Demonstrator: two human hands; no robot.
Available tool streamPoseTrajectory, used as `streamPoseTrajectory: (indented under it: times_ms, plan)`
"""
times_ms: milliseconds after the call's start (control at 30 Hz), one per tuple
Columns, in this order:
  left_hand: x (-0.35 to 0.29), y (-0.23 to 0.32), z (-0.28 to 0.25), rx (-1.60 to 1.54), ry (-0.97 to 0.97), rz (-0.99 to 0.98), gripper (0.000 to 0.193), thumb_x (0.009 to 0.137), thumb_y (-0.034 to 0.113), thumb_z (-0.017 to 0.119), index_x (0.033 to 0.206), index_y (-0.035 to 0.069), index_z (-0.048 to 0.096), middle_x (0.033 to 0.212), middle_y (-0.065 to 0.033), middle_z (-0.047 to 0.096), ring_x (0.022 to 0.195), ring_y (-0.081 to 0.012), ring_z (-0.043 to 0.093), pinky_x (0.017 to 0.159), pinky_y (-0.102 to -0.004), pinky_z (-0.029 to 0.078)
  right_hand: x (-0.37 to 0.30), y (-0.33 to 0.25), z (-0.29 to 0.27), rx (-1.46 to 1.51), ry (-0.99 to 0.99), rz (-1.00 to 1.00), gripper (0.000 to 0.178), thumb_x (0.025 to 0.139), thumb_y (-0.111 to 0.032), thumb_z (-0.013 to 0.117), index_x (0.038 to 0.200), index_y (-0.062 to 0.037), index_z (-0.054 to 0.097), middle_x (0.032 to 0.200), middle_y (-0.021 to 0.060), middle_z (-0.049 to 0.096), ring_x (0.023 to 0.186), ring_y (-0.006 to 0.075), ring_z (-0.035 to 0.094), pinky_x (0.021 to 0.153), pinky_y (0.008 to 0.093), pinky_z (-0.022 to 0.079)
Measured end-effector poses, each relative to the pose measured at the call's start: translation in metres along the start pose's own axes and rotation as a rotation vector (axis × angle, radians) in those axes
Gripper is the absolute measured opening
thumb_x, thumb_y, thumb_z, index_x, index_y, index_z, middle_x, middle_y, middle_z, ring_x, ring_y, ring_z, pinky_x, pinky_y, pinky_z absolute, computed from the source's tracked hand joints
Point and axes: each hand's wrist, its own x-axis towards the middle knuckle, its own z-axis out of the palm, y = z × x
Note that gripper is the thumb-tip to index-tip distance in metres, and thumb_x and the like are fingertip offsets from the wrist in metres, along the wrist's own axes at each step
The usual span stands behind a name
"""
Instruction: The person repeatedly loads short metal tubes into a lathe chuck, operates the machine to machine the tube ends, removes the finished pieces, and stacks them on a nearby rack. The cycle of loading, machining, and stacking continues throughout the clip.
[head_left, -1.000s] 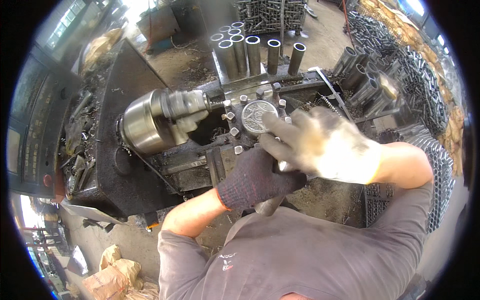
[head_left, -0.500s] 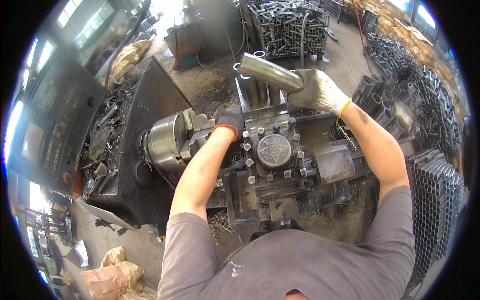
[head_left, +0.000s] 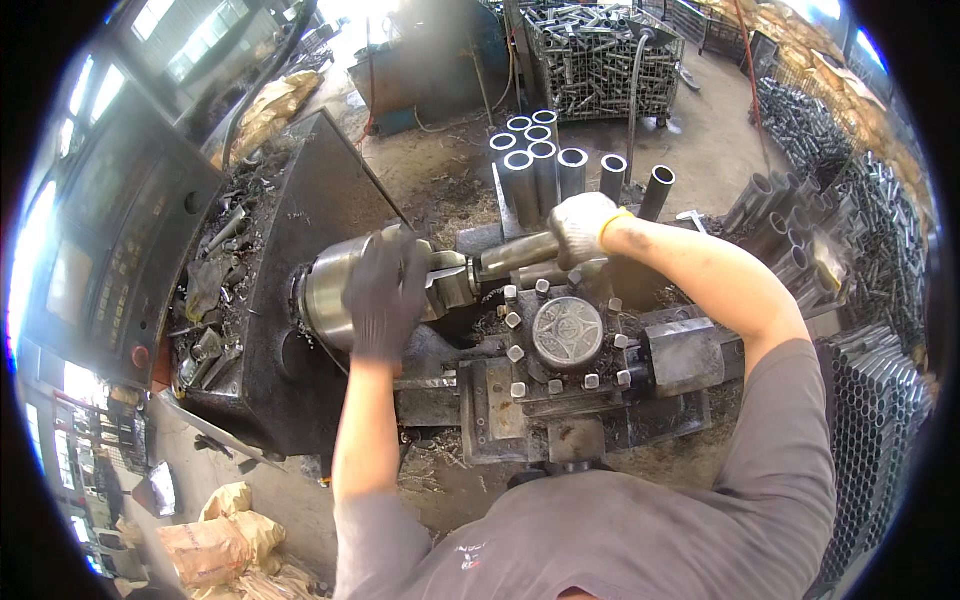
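Observation:
A short steel tube (head_left: 518,252) lies level in my right hand (head_left: 583,228), which wears a white knit glove and is closed round its right end. The tube's left end meets the jaws of the lathe chuck (head_left: 330,288); whether it sits inside them is hard to make out. Over the front of the chuck is my left hand (head_left: 388,292) in a dark glove, its fingers smeared by motion. Just in front of the tube stands the square tool post (head_left: 568,334) with its ring of bolts.
Several upright tubes (head_left: 572,174) stand behind the tool post. More tubes (head_left: 775,225) lean at the right, above stacked tubes (head_left: 875,420). Metal chips lie on the headstock (head_left: 300,190) beside the control panel (head_left: 105,240). A wire basket of parts (head_left: 600,70) stands farther back.
My right hand has brought the tube down and left, from above the tool post to the chuck jaws. My left hand has moved left from beside the jaws to over the chuck.

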Motion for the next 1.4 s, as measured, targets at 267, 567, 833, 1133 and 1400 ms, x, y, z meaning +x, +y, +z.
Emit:
streamPoseTrajectory:
  times_ms: [267,567,833,1133,1400]
  plan:
    - [-0.331,-0.046,-0.042,-0.735,0.263,-1.192,0.021,0.105,0.024,0.062,0.098,0.007,0.072,0.088,-0.0059,0.067,0.081,-0.0164,0.063,0.073,-0.0308,0.053,0.034,0.021,0.069,0.242,-0.039,-0.195,0.054,0.079,-0.049,0.089,0.092,0.0019,0.078,0.080,0.0186,0.076,0.072,0.0341,0.072,0.069,0.0445,0.057]
    - [-0.431,-0.176,-0.109,-1.077,0.913,-1.552,0.053,0.107,0.066,0.051,0.076,0.023,0.051,0.062,0.0052,0.049,0.050,-0.0155,0.041,0.060,-0.0385,0.042,0.053,0.005,0.067,0.207,-0.042,-0.270,0.044,0.088,-0.036,0.082,0.108,0.0019,0.077,0.094,0.0177,0.079,0.081,0.0316,0.075,0.076,0.0436,0.061]
    - [-0.425,-0.182,-0.135,-1.113,0.780,-1.770,0.045,0.108,0.056,0.050,0.074,0.026,0.047,0.060,0.0069,0.041,0.050,-0.0148,0.036,0.066,-0.0429,0.046,0.105,-0.096,0.009,0.701,-0.419,-0.195,0.106,0.087,-0.009,0.076,0.172,-0.0051,0.013,0.103,0.0172,0.076,0.083,0.0215,0.075,0.060,0.0357,0.061]
    - [-0.467,-0.204,-0.113,-0.635,0.715,-1.496,0.048,0.110,0.055,0.054,0.110,0.008,0.067,0.084,-0.0069,0.066,0.065,-0.0208,0.058,0.065,-0.0427,0.053,0.071,0.035,0.083,-0.314,-0.351,-0.165,0.029,0.078,-0.017,0.083,0.103,-0.0029,0.081,0.097,0.0195,0.080,0.091,0.0357,0.077,0.079,0.0459,0.062]
    - [-0.268,-0.124,-0.213,0.609,0.688,-0.356,0.039,0.108,0.029,0.068,0.136,0.001,0.066,0.127,-0.0164,0.074,0.111,-0.0366,0.071,0.100,-0.0489,0.056,-0.035,0.066,0.057,0.332,0.304,0.085,0.045,0.077,-0.032,0.087,0.105,-0.0014,0.071,0.098,0.0229,0.076,0.091,0.0404,0.074,0.084,0.0491,0.057]
